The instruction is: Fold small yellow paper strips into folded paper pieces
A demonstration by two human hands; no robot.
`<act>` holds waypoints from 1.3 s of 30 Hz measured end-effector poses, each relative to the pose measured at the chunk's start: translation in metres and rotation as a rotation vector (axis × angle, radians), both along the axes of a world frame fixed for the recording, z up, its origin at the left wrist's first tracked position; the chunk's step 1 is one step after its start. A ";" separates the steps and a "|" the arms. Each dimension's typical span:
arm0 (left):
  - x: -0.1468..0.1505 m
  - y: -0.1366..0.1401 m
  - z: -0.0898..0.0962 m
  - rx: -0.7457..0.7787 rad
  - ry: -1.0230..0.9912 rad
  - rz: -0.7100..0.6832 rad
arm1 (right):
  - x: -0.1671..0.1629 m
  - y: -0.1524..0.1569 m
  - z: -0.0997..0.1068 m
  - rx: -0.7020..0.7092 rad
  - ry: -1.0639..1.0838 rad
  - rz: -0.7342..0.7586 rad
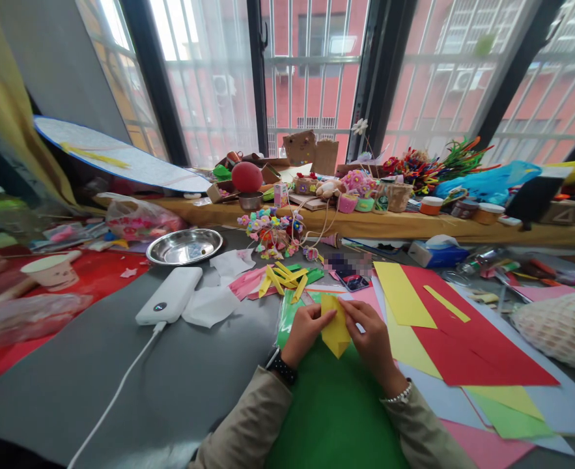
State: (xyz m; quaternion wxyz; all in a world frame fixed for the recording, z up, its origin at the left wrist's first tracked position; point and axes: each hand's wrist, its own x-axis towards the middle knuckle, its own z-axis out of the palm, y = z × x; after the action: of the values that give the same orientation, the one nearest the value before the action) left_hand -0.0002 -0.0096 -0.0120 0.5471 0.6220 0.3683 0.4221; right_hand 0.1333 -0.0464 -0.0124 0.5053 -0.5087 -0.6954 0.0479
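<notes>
A piece of yellow paper [335, 329], folded to a point at its lower end, is held up between both hands over a green sheet [338, 417]. My left hand [307, 331] pinches its left edge, thumb lying on the front face. On the other side my right hand [369, 333] has its fingers closed at the paper's upper right edge. Just beyond the hands lies a small pile of folded yellow paper strips [287, 279], on pink and green pieces.
To the left are a white power bank [172, 296] with a cable, white tissues [211, 305] and a metal plate [184, 247]. Red card [482, 345] and yellow paper [404, 296] lie at right. A phone [348, 272] rests ahead. Craft items crowd the window ledge [209, 212].
</notes>
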 end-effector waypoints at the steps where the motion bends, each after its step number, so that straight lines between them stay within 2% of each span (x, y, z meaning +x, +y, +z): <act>1: 0.000 0.000 0.000 -0.009 -0.012 -0.003 | 0.000 0.000 0.000 0.005 -0.005 0.008; 9: -0.001 0.000 0.003 0.001 0.023 0.037 | 0.001 0.001 0.003 -0.015 0.054 0.088; 14: -0.001 -0.001 0.003 0.002 -0.038 0.030 | 0.003 0.002 0.001 -0.046 0.065 0.095; 29: -0.001 0.001 0.002 0.009 -0.017 0.034 | 0.001 0.002 0.000 0.043 -0.113 0.020; 33: 0.000 0.001 0.002 0.027 -0.011 0.017 | 0.002 0.001 0.005 0.005 -0.030 0.041; 39: 0.000 -0.001 0.003 0.113 0.117 -0.031 | 0.007 0.003 0.010 -0.219 0.296 0.091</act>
State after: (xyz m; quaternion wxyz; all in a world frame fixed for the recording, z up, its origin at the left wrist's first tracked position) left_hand -0.0003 -0.0106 -0.0088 0.4951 0.6812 0.3656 0.3965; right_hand 0.1403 -0.0435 -0.0024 0.5411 -0.5161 -0.6263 0.2205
